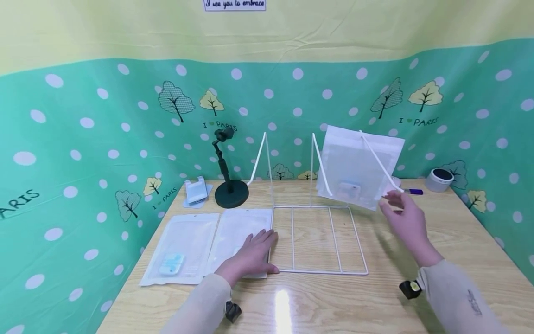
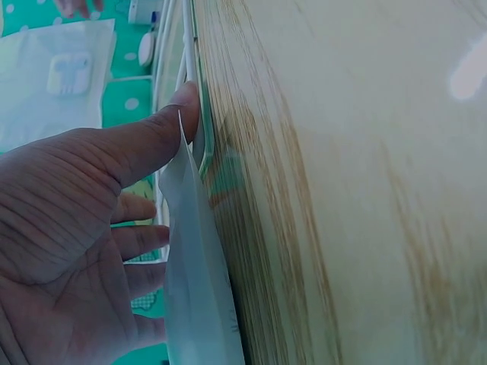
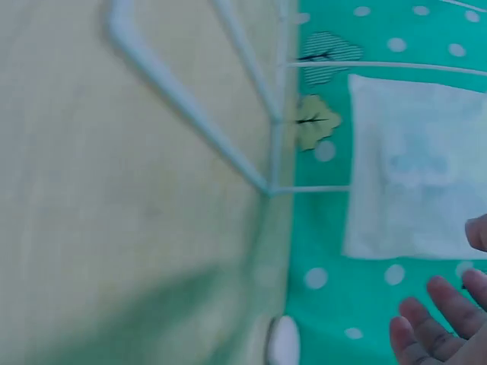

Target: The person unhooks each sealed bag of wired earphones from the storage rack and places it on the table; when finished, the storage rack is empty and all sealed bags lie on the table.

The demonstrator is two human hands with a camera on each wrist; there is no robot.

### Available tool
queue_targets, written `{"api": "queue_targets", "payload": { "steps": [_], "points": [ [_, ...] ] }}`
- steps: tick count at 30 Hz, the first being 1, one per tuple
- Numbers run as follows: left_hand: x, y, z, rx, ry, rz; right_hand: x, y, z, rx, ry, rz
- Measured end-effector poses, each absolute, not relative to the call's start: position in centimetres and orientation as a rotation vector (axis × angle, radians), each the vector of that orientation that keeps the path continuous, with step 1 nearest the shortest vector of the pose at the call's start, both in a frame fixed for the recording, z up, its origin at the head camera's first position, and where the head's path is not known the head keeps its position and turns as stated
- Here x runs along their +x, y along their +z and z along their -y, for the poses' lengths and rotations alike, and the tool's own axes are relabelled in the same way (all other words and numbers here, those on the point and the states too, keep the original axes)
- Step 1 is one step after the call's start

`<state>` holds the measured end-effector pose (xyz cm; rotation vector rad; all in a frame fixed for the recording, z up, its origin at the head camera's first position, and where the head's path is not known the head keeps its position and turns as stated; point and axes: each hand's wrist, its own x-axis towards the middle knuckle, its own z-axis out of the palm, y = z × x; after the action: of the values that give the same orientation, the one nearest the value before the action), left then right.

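- The hanging pouch (image 1: 342,160) is on the rightmost prong (image 1: 378,158) of the white wire rack (image 1: 293,239), its top edge at the prong and its small packet (image 1: 349,188) low down. Its long axis runs up and down — a slant, with the top leaning right.
- The right hand (image 1: 406,222) is just beside the pouch's lower right corner and the prong's tip; its fingers are bent a little and spread, pinching nothing that shows.
- The left hand (image 1: 252,255) rests palm down where a flat pouch (image 1: 233,227) meets the rack's left side, fingers extended, thumb apart at the front bar.
- That pouch and its neighbour, the outer pouch (image 1: 187,241), lie side by side, long axes running away from the person, holed ends at the far side.
- The rack's base is flat on the wood-grain tabletop (image 1: 317,306); its prongs reach towards the person.
- Along the back stand a phone holder (image 1: 196,192), a black stand (image 1: 231,194) and, far right, a white tub (image 1: 438,183).
- Behind hangs a backdrop (image 1: 146,79) — green with pale dots and printed trees, yellow above.
- A bright glare (image 1: 282,306) marks the near tabletop.
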<state>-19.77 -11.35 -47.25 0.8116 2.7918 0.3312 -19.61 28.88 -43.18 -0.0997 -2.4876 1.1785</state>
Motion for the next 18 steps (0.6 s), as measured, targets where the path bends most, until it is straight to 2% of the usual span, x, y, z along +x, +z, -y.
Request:
{"api": "queue_targets", "payload": {
  "steps": [7, 18],
  "points": [
    [-19.8, -47.4, 11.4, 0.798, 0.333, -2.792, -20.9, -40.8, -27.5, -0.184, 1.304, 2.311],
    [-19.8, -47.3, 11.3, 0.806, 0.316, -2.797, -21.8, -40.1, -26.4, -0.281, 1.393, 2.194]
  ]
}}
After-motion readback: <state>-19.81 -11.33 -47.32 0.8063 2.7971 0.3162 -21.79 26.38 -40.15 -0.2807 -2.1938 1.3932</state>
